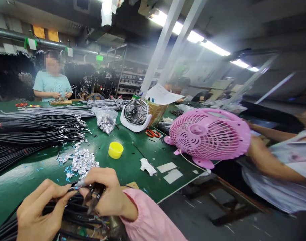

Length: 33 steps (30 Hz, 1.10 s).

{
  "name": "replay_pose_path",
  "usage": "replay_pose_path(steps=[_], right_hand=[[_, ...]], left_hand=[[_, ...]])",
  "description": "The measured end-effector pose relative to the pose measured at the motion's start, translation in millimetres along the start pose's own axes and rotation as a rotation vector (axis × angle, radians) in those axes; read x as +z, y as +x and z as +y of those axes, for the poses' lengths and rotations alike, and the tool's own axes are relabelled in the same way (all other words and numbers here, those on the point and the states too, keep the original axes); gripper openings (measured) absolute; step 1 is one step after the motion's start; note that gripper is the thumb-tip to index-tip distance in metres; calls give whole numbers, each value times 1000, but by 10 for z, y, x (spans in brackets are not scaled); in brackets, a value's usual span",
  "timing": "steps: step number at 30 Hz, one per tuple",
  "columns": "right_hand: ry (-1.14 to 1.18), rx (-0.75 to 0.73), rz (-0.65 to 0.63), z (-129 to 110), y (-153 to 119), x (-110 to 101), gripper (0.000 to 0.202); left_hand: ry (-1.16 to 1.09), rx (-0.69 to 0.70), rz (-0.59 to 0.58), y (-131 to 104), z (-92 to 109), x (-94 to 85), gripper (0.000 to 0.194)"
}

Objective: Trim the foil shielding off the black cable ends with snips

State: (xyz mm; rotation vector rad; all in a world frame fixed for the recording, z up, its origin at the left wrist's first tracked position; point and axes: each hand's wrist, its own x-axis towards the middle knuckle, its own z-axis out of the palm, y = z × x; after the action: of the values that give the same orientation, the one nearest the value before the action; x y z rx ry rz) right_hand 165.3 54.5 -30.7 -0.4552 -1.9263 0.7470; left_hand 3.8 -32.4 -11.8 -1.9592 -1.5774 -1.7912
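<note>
Pinching a black cable (73, 186) with thumb and fingertips pressed together, the left hand (39, 209) bends at the knuckles by the table's near edge. The right hand (107, 192) comes in from the right, wrist bent, its thumb and forefinger closed on the same cable beside the left fingertips; its other fingers curl round a dark tool (93, 200), too blurred to name. Loose cables (79, 214) lie under both hands, partly hidden by them. Just beyond sits a pile of silvery bits (84, 162), with cable bundles (37, 130) along the table's (132, 167) left side. A yellow tub (115, 150) is near the middle. Toward the right edge, a pink fan (208, 134) hides part of a person's arm (270, 160).
</note>
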Motion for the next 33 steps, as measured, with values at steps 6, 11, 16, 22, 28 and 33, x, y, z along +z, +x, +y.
replay_pose_path(steps=[6, 11, 16, 22, 28, 33], right_hand=[[24, 34, -47, -25, 12, 19, 27], [15, 50, 33, -2, -31, 50, 9], [161, 236, 73, -114, 146, -37, 10], [278, 231, -137, -150, 263, -186, 16], [239, -12, -322, -19, 203, -255, 21], [183, 47, -394, -13, 216, -322, 21]], left_hand=[[80, 103, -72, 30, -10, 36, 19], [117, 118, -96, 49, -24, 65, 20], [92, -109, -112, -10, -17, 67, 31], [12, -74, -121, 9, -53, 62, 28], [-13, -149, -181, 52, 12, 57, 32], [9, -198, -228, 56, 35, 49, 33]])
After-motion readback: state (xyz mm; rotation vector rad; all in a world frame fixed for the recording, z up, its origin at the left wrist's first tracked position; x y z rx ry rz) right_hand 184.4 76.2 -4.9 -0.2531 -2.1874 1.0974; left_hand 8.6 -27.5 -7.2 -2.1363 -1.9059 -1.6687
